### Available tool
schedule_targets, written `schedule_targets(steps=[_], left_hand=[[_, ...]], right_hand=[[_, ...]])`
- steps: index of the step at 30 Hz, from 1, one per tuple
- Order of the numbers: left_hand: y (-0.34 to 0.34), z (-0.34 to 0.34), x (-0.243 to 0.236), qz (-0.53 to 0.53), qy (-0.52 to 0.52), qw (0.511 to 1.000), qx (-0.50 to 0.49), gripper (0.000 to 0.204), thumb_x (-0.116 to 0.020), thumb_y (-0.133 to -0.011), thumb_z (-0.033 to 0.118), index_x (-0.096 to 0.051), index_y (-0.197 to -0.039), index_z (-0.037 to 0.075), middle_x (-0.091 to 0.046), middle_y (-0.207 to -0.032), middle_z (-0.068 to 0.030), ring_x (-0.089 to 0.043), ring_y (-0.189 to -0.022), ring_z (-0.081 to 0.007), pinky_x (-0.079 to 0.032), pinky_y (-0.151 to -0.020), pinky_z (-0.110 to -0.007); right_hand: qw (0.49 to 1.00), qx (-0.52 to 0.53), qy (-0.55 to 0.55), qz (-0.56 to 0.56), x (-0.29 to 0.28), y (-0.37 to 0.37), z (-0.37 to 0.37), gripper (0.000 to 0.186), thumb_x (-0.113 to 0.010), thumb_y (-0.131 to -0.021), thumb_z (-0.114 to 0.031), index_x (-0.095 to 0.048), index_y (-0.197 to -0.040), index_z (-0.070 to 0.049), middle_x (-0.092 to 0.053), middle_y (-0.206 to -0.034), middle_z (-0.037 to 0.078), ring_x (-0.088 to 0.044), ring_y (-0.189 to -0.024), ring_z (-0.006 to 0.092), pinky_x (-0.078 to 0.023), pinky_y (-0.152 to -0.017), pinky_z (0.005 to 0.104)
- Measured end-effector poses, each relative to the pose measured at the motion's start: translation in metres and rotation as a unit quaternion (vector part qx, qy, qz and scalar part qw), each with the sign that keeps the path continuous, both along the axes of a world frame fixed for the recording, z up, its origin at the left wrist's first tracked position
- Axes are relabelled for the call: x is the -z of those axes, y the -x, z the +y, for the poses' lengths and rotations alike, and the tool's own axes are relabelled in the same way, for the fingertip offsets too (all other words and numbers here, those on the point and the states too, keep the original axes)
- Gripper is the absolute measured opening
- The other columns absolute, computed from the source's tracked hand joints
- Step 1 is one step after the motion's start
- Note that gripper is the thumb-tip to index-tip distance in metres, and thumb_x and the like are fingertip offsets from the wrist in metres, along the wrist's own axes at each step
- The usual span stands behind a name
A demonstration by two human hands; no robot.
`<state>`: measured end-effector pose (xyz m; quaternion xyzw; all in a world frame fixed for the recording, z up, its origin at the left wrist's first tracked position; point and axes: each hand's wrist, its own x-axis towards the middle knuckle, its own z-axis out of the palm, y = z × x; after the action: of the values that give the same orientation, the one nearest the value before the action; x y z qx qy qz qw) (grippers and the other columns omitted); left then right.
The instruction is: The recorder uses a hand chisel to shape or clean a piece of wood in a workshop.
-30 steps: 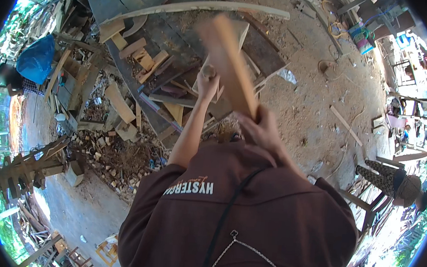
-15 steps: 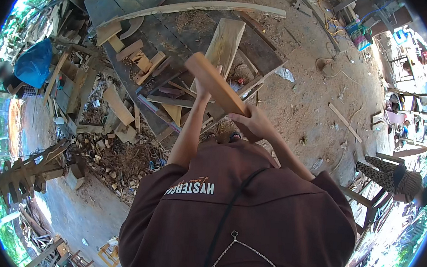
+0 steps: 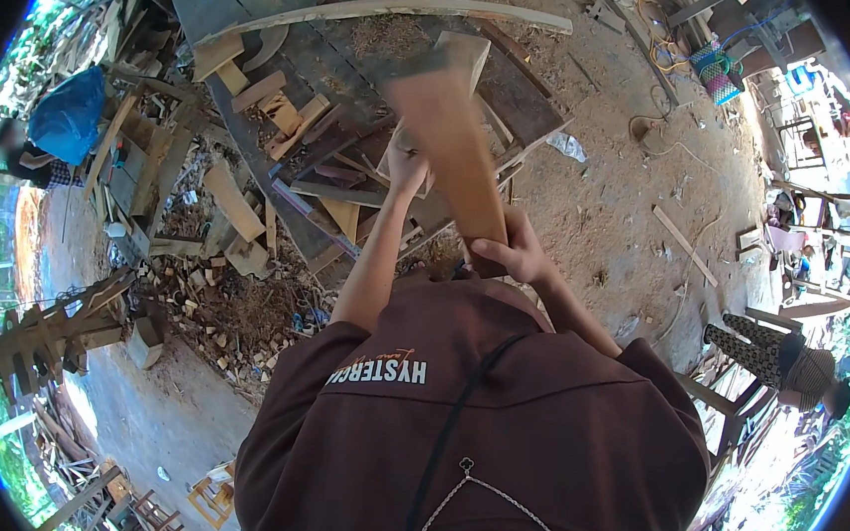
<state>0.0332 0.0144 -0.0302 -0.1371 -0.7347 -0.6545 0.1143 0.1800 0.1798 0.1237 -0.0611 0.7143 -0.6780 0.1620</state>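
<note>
My right hand (image 3: 514, 248) grips the near end of a thick brown wooden plank (image 3: 463, 159), fingers wrapped round it. The plank slants up and away to the left, and its far end is smeared by motion. Just left of the plank is my left hand (image 3: 408, 167), its fingers curled; what they close on, if anything, I cannot make out. Behind the plank, a paler board (image 3: 474, 52) leans over the work table (image 3: 308, 42), largely covered by the plank.
A long curved strip of wood (image 3: 405, 6) lies across the table. Offcuts (image 3: 282, 115) crowd its left side. Wood scraps and shavings (image 3: 232, 310) cover the ground at left. People (image 3: 801, 370) are at the far right and far left (image 3: 25, 149). A loose stick (image 3: 684, 244) lies on the dirt.
The brown plank has swung to a steeper angle, its far end moving right and away. My right hand has turned with it. My left hand shows more clearly beside the plank.
</note>
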Motion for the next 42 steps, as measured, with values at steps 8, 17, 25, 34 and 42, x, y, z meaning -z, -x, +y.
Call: schedule_targets(steps=[8, 17, 25, 34, 42], left_hand=[[-0.003, 0.001, -0.013, -0.051, -0.128, 0.99, 0.033, 0.016, -0.063, -0.085, 0.005, -0.06, -0.099, 0.0, -0.064, -0.086, -0.0035, -0.06, -0.078, -0.0126, -0.047, -0.064, -0.028], [0.011, -0.002, 0.014, -0.055, 0.022, 0.998, 0.021, 0.021, -0.064, -0.082, 0.004, -0.059, -0.102, -0.001, -0.065, -0.092, -0.0049, -0.061, -0.086, -0.0138, -0.049, -0.073, -0.028], [-0.011, -0.001, -0.023, -0.057, -0.163, 0.984, 0.05, 0.018, -0.063, -0.083, -0.001, -0.059, -0.1, 0.0, -0.065, -0.091, -0.0024, -0.062, -0.084, -0.0101, -0.048, -0.068, -0.025], [0.002, 0.006, -0.009, -0.072, 0.067, 0.995, -0.023, 0.016, -0.067, -0.084, 0.018, -0.064, -0.091, 0.003, -0.067, -0.081, -0.0042, -0.063, -0.075, -0.0116, -0.049, -0.066, -0.026], [-0.009, 0.013, -0.028, -0.081, -0.14, 0.987, 0.015, 0.003, -0.06, -0.084, -0.002, -0.06, -0.081, -0.001, -0.062, -0.074, 0.002, -0.055, -0.069, -0.0056, -0.042, -0.06, -0.023]], right_hand=[[0.997, 0.016, -0.054, -0.046, -0.008, -0.004, -0.004, 0.053, -0.068, -0.081, -0.042, -0.06, -0.104, 0.006, -0.063, -0.079, 0.011, -0.062, -0.069, 0.0182, -0.049, -0.064, 0.0304], [0.998, -0.002, -0.007, -0.057, -0.005, -0.006, -0.006, 0.048, -0.066, -0.084, -0.037, -0.056, -0.102, 0.006, -0.061, -0.077, 0.007, -0.06, -0.063, 0.015, -0.048, -0.057, 0.0278], [0.981, 0.084, -0.135, -0.11, 0.013, -0.005, -0.004, 0.049, -0.066, -0.085, -0.039, -0.06, -0.102, 0.007, -0.063, -0.078, 0.009, -0.062, -0.067, 0.016, -0.048, -0.058, 0.0288], [0.965, 0.046, -0.254, -0.047, 0.003, 0.006, 0.003, 0.057, -0.067, -0.08, -0.051, -0.066, -0.087, 0.006, -0.064, -0.072, 0.011, -0.063, -0.067, 0.0183, -0.049, -0.063, 0.0313], [0.981, 0.103, -0.163, -0.037, 0.007, 0.011, 0.006, 0.059, -0.068, -0.08, -0.048, -0.063, -0.095, 0.008, -0.065, -0.077, 0.014, -0.066, -0.072, 0.022, -0.05, -0.066, 0.0354]])
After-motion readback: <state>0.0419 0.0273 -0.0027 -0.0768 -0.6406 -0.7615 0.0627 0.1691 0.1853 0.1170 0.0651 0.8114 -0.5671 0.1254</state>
